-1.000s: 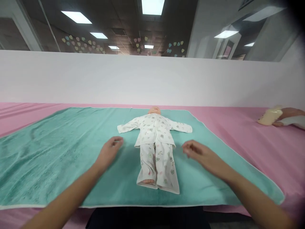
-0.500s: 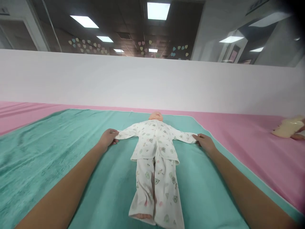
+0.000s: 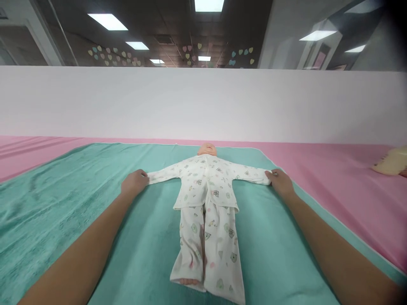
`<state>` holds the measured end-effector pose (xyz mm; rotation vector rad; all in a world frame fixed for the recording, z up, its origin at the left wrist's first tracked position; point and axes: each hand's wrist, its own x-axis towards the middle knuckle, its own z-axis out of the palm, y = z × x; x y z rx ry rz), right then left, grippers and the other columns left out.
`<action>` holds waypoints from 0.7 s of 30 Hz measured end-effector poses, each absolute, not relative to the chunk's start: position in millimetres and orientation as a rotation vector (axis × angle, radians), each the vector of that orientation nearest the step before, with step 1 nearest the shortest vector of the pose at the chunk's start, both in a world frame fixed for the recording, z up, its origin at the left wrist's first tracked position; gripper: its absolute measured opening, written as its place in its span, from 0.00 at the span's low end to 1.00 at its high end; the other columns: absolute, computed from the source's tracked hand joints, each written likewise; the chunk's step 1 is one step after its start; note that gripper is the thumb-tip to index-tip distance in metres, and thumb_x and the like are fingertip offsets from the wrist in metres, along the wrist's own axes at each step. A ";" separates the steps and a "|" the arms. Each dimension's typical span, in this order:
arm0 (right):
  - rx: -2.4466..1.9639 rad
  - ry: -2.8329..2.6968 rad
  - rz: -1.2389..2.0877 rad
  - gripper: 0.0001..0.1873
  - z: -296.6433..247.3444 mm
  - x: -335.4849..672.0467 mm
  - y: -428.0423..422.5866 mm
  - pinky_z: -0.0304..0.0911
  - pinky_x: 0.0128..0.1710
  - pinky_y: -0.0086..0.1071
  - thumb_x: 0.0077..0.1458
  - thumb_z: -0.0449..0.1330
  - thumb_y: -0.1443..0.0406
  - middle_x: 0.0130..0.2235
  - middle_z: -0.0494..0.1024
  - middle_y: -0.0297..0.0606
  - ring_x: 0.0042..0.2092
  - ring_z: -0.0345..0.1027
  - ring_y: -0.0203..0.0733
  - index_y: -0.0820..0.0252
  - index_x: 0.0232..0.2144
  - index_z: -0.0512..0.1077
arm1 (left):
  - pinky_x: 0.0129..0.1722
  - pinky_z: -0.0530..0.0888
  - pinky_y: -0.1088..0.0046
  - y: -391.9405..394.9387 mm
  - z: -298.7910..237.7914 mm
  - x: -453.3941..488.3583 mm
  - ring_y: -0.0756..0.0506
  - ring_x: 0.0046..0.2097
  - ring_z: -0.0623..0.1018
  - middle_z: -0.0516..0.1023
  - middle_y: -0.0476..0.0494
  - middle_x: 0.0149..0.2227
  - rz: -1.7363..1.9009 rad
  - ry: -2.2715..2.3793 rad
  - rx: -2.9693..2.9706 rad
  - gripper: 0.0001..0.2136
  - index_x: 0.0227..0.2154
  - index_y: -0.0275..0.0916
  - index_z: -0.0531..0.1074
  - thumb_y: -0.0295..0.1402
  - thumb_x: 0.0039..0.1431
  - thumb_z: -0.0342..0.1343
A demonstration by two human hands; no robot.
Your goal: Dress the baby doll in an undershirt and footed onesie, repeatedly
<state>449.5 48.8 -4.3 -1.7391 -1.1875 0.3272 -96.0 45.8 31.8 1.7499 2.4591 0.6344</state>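
Note:
A baby doll point(image 3: 207, 149) lies on its back on a teal blanket point(image 3: 143, 237), its head at the far end. It wears a white printed pajama top point(image 3: 206, 182) and matching pajama pants point(image 3: 219, 254), with toes showing at one pant cuff. My left hand point(image 3: 135, 182) is closed on the cuff of the sleeve on the left. On the other side, my right hand point(image 3: 281, 182) pinches the end of the right-hand sleeve. Both sleeves are stretched out sideways, and the doll's hands are hidden.
Pink cloth point(image 3: 343, 182) spreads beneath the blanket, up to a white wall point(image 3: 190, 106). At the far right edge is a pale yellowish object point(image 3: 391, 162) with toe-like bumps, partly cut off. Above the wall is a dark window point(image 3: 174, 25) with heart stickers.
My hands have moved farther apart, drawing both sleeves out straighter and wider. The view has shifted slightly, and the pale object at the right shows less.

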 end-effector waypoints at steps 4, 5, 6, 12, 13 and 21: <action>-1.788 -1.471 -0.124 0.20 5.3 413.1 40.2 0.61 0.43 0.41 0.50 0.53 0.56 0.45 0.70 0.46 0.44 0.65 0.48 0.61 0.43 0.66 | 0.48 0.66 0.56 38.7 35.4 -55.1 0.34 0.54 0.66 0.68 0.33 0.52 0.781 2.461 2.262 0.16 0.47 0.35 0.67 0.31 0.57 0.45; -1.716 -1.560 -0.190 0.23 8.4 396.4 36.5 0.59 0.47 0.42 0.53 0.50 0.56 0.50 0.67 0.48 0.50 0.62 0.49 0.61 0.48 0.64 | 0.52 0.63 0.56 37.7 35.3 -40.5 0.36 0.58 0.62 0.64 0.34 0.56 0.860 2.359 2.420 0.17 0.51 0.35 0.65 0.32 0.60 0.42; -1.626 -1.694 -0.225 0.25 10.7 378.6 32.9 0.56 0.52 0.42 0.56 0.47 0.55 0.54 0.65 0.48 0.55 0.58 0.50 0.61 0.52 0.61 | 0.56 0.59 0.56 37.2 34.3 -26.1 0.37 0.61 0.57 0.60 0.36 0.60 0.884 2.206 2.573 0.19 0.54 0.36 0.62 0.35 0.62 0.40; -1.600 -2.312 -0.209 0.32 -0.8 331.9 31.4 0.39 0.62 0.49 0.61 0.35 0.50 0.66 0.42 0.35 0.66 0.34 0.47 0.51 0.64 0.40 | 0.61 0.46 0.52 44.3 12.3 1.2 0.40 0.66 0.42 0.42 0.51 0.66 0.459 1.764 2.702 0.26 0.64 0.48 0.41 0.46 0.64 0.28; -1.694 -2.281 -0.172 0.34 -4.7 340.3 34.1 0.40 0.61 0.50 0.60 0.34 0.48 0.66 0.42 0.37 0.66 0.34 0.48 0.52 0.64 0.39 | 0.61 0.47 0.52 45.8 9.0 -7.2 0.40 0.66 0.43 0.41 0.51 0.66 0.436 1.823 2.618 0.27 0.64 0.47 0.40 0.48 0.63 0.28; -2.146 -1.967 0.072 0.37 -15.5 424.6 34.5 0.40 0.60 0.53 0.58 0.32 0.45 0.65 0.49 0.43 0.65 0.40 0.50 0.60 0.61 0.51 | 0.58 0.49 0.42 46.4 2.9 -91.2 0.36 0.65 0.48 0.47 0.44 0.65 0.212 2.250 2.097 0.28 0.62 0.41 0.50 0.47 0.62 0.27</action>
